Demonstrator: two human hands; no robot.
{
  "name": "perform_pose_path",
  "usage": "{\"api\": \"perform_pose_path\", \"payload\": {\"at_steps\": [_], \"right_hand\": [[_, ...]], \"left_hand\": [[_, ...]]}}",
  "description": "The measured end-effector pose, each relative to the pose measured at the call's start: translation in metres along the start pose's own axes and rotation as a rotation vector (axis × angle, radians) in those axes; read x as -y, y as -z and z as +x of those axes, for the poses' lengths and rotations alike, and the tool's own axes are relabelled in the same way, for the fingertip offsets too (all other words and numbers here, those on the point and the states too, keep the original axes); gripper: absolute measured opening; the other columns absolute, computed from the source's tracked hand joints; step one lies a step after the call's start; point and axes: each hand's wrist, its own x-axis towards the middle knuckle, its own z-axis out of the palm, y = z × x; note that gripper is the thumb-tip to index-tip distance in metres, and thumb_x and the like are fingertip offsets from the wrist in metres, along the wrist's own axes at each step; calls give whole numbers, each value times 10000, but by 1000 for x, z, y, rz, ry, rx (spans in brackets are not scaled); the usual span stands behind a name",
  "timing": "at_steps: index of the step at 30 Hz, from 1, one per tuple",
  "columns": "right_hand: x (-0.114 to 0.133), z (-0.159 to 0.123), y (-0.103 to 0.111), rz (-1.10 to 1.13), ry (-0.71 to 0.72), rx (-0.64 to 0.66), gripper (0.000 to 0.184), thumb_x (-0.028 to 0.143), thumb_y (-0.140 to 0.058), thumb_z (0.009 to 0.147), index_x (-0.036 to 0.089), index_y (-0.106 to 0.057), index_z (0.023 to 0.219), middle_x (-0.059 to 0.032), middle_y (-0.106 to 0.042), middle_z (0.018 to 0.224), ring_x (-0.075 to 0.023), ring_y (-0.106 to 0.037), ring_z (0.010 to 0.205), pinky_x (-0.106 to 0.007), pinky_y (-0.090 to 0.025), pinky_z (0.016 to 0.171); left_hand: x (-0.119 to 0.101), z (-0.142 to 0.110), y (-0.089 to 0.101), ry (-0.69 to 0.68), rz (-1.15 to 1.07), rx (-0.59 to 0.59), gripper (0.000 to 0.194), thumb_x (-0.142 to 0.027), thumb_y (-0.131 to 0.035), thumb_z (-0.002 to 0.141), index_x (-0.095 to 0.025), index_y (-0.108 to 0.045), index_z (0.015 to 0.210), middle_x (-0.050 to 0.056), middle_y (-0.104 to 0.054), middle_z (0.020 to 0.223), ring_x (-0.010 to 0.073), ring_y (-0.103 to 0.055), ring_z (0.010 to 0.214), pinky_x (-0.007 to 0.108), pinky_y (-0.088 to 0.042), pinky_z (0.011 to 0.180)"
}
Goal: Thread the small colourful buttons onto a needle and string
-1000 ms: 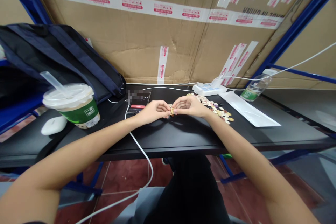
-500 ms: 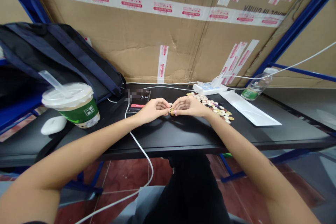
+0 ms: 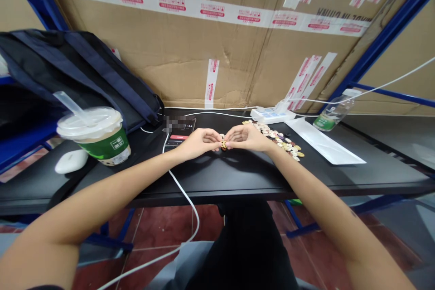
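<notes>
Over the dark table, my left hand [image 3: 203,141] and my right hand [image 3: 246,137] meet fingertip to fingertip. Both pinch a small yellow button [image 3: 224,144] between them, with a dark piece just under it. Finer detail is too small to make out, and the fingers partly cover it. Right behind my right hand lies a loose spread of small cream, yellow, brown and dark buttons [image 3: 272,135]. A phone [image 3: 180,131] with a lit screen rests left of my left hand.
At left stand a lidded drink cup [image 3: 98,138] with a straw, a white case [image 3: 71,161] and a backpack [image 3: 84,72]. A power strip [image 3: 272,115], a white tray [image 3: 326,140] and a plastic bottle [image 3: 335,112] lie right. A white cable [image 3: 183,195] hangs over the table's front edge.
The view has shifted very slightly. Both hands stay in place, and the yellow button between the fingertips appears slightly turned.
</notes>
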Motion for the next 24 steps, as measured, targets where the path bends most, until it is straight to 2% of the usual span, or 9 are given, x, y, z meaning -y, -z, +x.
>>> {"api": "perform_pose_path", "payload": {"at_steps": [6, 17, 24], "right_hand": [[3, -1, -1, -2, -1, -28, 335, 358, -817, 713, 135, -694, 929, -68, -749, 831, -175, -711, 798, -331, -563, 806], [1, 0, -1, 1, -22, -20, 373, 387, -844, 666, 137, -705, 905, -75, -756, 835, -183, -717, 786, -346, -574, 800], [1, -2, -1, -26, -21, -23, 377, 394, -830, 689, 134, -704, 931, -81, -759, 862, -195, -723, 803, -355, -577, 801]], "left_hand": [[-1, -1, -1, 11, -4, -28, 362, -343, -782, 758, -92, -661, 989, 107, -751, 856, 166, -709, 753, 327, -566, 787], [-1, -2, -3, -2, -40, -48, 317, -345, -816, 721, -91, -656, 823, 99, -749, 823, 162, -715, 757, 313, -574, 788], [1, -1, 0, 4, -11, -26, 316, -351, -805, 727, -88, -667, 834, 110, -749, 822, 165, -712, 752, 320, -568, 795]]}}
